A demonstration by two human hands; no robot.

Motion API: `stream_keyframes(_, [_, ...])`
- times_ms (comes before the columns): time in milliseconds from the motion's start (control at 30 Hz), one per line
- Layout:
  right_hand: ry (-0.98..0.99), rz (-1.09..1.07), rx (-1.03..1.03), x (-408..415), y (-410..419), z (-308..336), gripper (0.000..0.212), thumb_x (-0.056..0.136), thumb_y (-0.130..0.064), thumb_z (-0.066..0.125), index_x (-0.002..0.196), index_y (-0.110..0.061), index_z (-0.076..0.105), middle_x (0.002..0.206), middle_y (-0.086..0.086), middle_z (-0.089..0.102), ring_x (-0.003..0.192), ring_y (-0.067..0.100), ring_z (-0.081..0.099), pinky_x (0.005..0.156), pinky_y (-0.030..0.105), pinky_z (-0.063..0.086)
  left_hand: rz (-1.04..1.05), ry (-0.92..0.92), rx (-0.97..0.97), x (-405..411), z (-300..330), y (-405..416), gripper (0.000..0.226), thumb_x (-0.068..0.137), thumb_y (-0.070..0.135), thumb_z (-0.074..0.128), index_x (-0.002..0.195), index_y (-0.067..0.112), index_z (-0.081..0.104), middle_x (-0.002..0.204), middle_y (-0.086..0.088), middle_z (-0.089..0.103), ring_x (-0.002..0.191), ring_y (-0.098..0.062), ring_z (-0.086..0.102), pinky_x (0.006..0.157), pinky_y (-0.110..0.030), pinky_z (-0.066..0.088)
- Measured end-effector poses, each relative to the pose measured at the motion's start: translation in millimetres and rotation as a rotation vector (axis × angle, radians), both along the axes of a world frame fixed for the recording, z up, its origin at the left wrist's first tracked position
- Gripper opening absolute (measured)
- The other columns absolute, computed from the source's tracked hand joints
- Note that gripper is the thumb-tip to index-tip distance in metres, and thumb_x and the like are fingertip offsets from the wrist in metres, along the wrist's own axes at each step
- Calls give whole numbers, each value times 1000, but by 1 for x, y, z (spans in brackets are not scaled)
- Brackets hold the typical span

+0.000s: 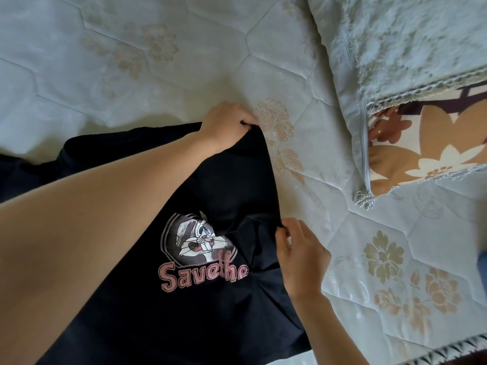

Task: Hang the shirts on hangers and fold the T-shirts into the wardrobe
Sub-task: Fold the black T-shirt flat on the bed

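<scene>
While both hands work one edge, the left hand pinches the far corner of the black T-shirt and the right hand pinches that edge nearer the body. Cloth lies print-up on the bed, spreading leftward from both grips, its edge running away from the person. Next fold likely carries this side leftward across the print. Pillows sit well right.

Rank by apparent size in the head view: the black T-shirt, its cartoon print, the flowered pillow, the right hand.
1. Black T-shirt
2. Flowered pillow, partly hidden under its cover
3. Cartoon print and right hand: look alike, not ranked.
</scene>
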State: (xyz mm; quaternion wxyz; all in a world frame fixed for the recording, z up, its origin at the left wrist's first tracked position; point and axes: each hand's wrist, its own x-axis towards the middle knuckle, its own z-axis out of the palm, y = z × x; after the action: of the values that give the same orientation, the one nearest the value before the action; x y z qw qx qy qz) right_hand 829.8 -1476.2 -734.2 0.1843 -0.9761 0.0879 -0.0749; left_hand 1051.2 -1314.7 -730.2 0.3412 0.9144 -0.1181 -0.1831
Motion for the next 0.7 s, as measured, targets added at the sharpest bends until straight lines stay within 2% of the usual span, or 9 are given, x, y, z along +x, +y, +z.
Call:
stream_keyframes(133, [65, -36, 35, 2, -2, -2, 25, 90, -24, 44, 85, -17, 68, 68, -6, 64, 48, 13, 54, 44, 12, 23, 52, 23, 39, -1, 2, -6, 30, 93, 11, 55, 110, 27, 74, 113, 8, 70, 103, -13, 61, 85, -26, 47])
stream_keyframes(233, [193, -142, 190, 0, -1, 2, 17, 95, -33, 53, 101, -21, 65, 77, -14, 68, 61, 8, 61, 53, 10, 31, 71, -69, 28, -4, 8, -3, 22, 90, 13, 59, 103, 22, 74, 103, 6, 67, 94, -13, 61, 78, -28, 47])
stream_keyframes(267, [234, -177, 244, -1, 0, 3, 17, 95, -37, 57, 104, -23, 63, 76, -18, 66, 64, 5, 61, 56, 10, 33, 97, -135, 46, -7, 11, -1, 16, 91, 20, 61, 102, 19, 73, 101, 4, 65, 91, -14, 60, 75, -28, 44])
stream_keyframes(333, [309, -205, 297, -5, -2, 7, 19, 92, -46, 59, 101, -29, 59, 72, -26, 61, 65, -3, 58, 61, 10, 35, 149, -187, 82, -12, 16, 4, 27, 92, 41, 61, 100, 17, 68, 99, 4, 63, 87, -13, 59, 73, -26, 40])
stream_keyframes(433, [417, -180, 293, -12, -5, 7, 15, 91, -52, 58, 90, -37, 57, 71, -24, 62, 67, -1, 59, 62, 12, 37, 96, -19, 155, -18, 18, 18, 44, 83, 63, 62, 95, 22, 65, 94, 11, 64, 86, -10, 58, 77, -29, 44])
stream_keyframes(500, [429, -163, 225, -18, -7, 3, 20, 94, -46, 58, 83, -29, 59, 63, -13, 58, 60, 8, 55, 55, 16, 34, 25, 61, 222, -23, 14, 27, 37, 81, 61, 66, 93, 26, 66, 89, 9, 62, 86, -14, 57, 74, -29, 42])
stream_keyframes(567, [463, -196, 193, -20, -8, 2, 24, 95, -40, 59, 77, -24, 54, 58, -9, 53, 55, 11, 49, 51, 17, 31, -33, 59, 259, -27, 9, 32, 29, 86, 50, 66, 96, 23, 67, 85, 5, 61, 86, -19, 58, 69, -29, 38])
stream_keyframes(700, [574, -214, 214, -18, -11, 11, 27, 94, -44, 57, 74, -27, 51, 65, -10, 60, 60, 10, 51, 56, 25, 35, -9, 11, 244, -33, 6, 31, 28, 94, 44, 59, 98, 17, 67, 72, 8, 54, 75, -17, 53, 66, -29, 37])
